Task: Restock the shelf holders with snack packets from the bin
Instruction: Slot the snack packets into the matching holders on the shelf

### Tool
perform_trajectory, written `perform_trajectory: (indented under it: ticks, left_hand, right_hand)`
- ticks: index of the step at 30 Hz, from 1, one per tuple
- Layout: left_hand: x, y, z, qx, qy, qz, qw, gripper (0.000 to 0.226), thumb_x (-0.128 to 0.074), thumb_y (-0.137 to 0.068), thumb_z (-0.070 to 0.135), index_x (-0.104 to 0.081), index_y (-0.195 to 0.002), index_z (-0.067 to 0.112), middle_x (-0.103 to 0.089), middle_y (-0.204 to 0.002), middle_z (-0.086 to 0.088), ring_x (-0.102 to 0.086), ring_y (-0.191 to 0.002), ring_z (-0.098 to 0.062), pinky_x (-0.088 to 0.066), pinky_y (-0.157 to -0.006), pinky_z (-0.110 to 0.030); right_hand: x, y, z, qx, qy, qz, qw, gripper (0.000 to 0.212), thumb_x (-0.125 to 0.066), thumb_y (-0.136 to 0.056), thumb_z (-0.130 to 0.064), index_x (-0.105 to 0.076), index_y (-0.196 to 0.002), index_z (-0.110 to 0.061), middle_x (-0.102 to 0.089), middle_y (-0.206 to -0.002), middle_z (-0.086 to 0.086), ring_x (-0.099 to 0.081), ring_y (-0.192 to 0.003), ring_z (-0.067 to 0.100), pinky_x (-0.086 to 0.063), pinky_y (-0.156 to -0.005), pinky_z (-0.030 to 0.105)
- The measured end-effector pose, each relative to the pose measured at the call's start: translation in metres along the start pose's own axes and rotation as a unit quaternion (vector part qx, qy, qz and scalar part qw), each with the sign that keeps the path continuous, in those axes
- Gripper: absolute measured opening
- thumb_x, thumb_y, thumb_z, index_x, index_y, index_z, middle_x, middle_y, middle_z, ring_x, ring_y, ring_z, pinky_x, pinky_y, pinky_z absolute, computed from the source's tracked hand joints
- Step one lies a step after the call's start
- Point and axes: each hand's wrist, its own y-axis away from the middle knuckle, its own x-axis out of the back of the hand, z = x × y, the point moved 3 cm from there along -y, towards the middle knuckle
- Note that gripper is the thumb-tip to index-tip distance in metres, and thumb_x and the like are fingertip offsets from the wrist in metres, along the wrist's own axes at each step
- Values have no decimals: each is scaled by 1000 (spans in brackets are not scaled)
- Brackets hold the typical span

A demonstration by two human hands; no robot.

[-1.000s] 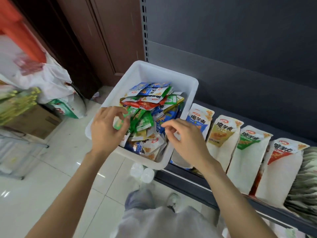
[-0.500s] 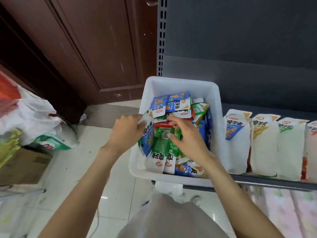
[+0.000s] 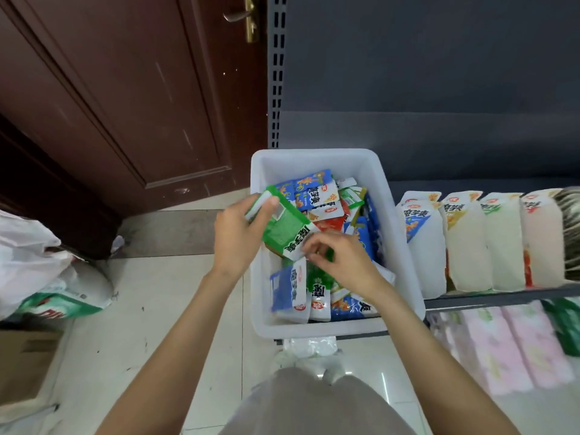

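Note:
A white bin (image 3: 405,246) sits on the left end of the shelf, full of blue, green and red snack packets (image 3: 317,196). My left hand (image 3: 238,233) grips a small stack of green packets (image 3: 284,229) above the bin's left wall. My right hand (image 3: 342,262) is inside the bin, fingers curled, pinching the lower end of that green stack. To the right of the bin stands a row of white holders (image 3: 467,246) with blue, yellow, green and red labels.
A dark grey shelf edge (image 3: 502,298) runs under the holders; pink and green packs (image 3: 502,350) lie on the shelf below. A brown door (image 3: 125,89) is behind on the left. White bags (image 3: 37,271) and a cardboard box (image 3: 22,365) sit on the tiled floor.
The view has swung left and down onto the bin. My left hand has lifted green packets out of the pile, and my right hand has come up to their lower end.

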Motion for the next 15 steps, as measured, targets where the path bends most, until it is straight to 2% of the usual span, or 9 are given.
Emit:
perform_trajectory:
  ticks: [2, 3, 5, 7, 9, 11, 12, 14, 15]
  left_hand:
    - [4, -6, 12, -12, 43, 59, 997, 34, -55, -91, 36, -51, -58, 33, -44, -51, 10, -35, -52, -3, -28, -50, -25]
    - [3, -6, 20, -35, 46, 80, 995, 34, -55, -93, 32, -51, -60, 32, -44, -51, 12, -37, -52, -3, -28, -50, -25]
    - [-3, 3, 41, -173, -15, 106, 979, 24, -54, -95, 28, -66, -75, 25, -60, -65, 14, -51, -59, -4, -39, -55, -22]
    - [-27, 24, 59, -382, -44, 38, 922, 20, -58, -93, 25, -74, -98, 13, -72, -94, 6, -64, -84, -5, -50, -77, -18]
    - [-59, 44, 68, -512, -54, -77, 854, 21, -63, -90, 24, -71, -107, 15, -70, -109, 3, -65, -101, -12, -51, -90, -28]
    - [-91, 56, 67, -537, -111, -193, 814, 28, -61, -89, 29, -68, -115, 22, -62, -125, 2, -52, -121, -16, -39, -105, -41]
    - [-105, 59, 66, -520, -159, -245, 803, 35, -62, -86, 32, -63, -121, 26, -52, -137, 3, -38, -133, -17, -25, -113, -47]
    - [-125, 61, 62, -458, -228, -318, 799, 56, -66, -81, 37, -49, -134, 33, -25, -153, 5, -9, -144, -19, -1, -115, -53]
    - [-133, 61, 63, -427, -228, -327, 812, 65, -68, -79, 36, -42, -138, 35, -17, -155, 6, -3, -145, -18, 1, -114, -52]
  right_hand:
    - [12, 7, 2, -28, -33, 54, 998, 18, -62, -88, -4, -70, -93, -20, -68, -90, -12, -63, -79, 3, -51, -77, 24]
    - [22, 12, 0, -73, -107, 92, 987, 17, -58, -92, -8, -69, -93, -20, -69, -85, -12, -64, -76, 2, -50, -73, 23]
    - [41, 20, -4, -177, -331, 122, 919, 24, -46, -98, -29, -68, -97, -18, -73, -80, -2, -67, -70, 9, -52, -64, 26]
    - [56, 30, 1, -236, -464, 87, 849, 49, -37, -92, -53, -67, -101, -16, -74, -87, 7, -71, -78, 19, -56, -64, 29]
    - [68, 41, 11, -241, -501, 89, 827, 49, -47, -84, -53, -67, -102, -12, -73, -93, 9, -70, -85, 22, -55, -67, 29]
    - [83, 55, 28, -232, -506, 161, 815, 25, -60, -88, -26, -66, -104, -8, -73, -92, 7, -68, -85, 21, -53, -68, 27]
    - [92, 64, 39, -226, -495, 207, 813, 19, -61, -88, -13, -65, -106, -8, -73, -92, 6, -67, -83, 19, -52, -69, 26]
    - [116, 85, 58, -207, -459, 285, 815, 22, -60, -87, -2, -63, -106, -11, -73, -85, -1, -67, -77, 12, -53, -67, 23]
    - [128, 96, 67, -196, -442, 320, 815, 23, -60, -87, 0, -62, -105, -14, -72, -80, -6, -67, -75, 9, -53, -65, 21]
